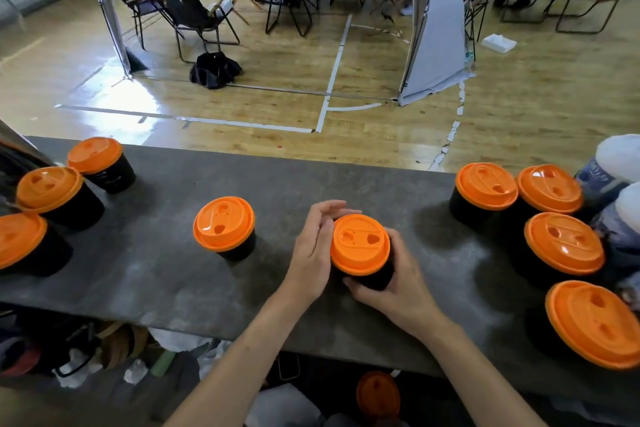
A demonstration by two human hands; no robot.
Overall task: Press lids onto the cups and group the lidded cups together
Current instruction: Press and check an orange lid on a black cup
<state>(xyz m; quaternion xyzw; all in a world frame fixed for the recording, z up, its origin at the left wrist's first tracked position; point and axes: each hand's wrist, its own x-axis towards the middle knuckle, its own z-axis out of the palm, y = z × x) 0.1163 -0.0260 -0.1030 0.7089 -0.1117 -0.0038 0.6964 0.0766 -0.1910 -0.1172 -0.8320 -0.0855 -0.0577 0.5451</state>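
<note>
The person's right hand (401, 288) is gripping a black round cup (373, 279) that is standing on the dark grey stone-like desk (166, 288), a little right of its middle and close to the near edge. Its fingers (398, 253) are curling round the cup's wall from the near and right side. The left hand (313, 250) is lying alongside with its fingers (329, 211) nearly straight, resting against the left rim of the orange round plastic lid (360, 244) and holding nothing. The lid is sitting level on the cup, so the pressing step is probably finishing here, though whether the rim is snapped down all the way round cannot be told from above. The next move is likely calling for a last check of the rim, then carrying the cup to one of the clusters. The four lidded black cups (564, 243) on the right are standing packed together and are the nearer group, while the three lidded black cups (48, 189) are waiting at the far left end. A lone black cup under an orange lid (224, 224) is standing apart, left of the hands, and looks to be needing the same treatment. The desk between the hands and the right cluster is lying bare, but white and blue wrapped rolls (616, 163) are crowding that corner, leaving little room behind the group. A loose orange lid (377, 395) is lying below the desk's near edge.
</note>
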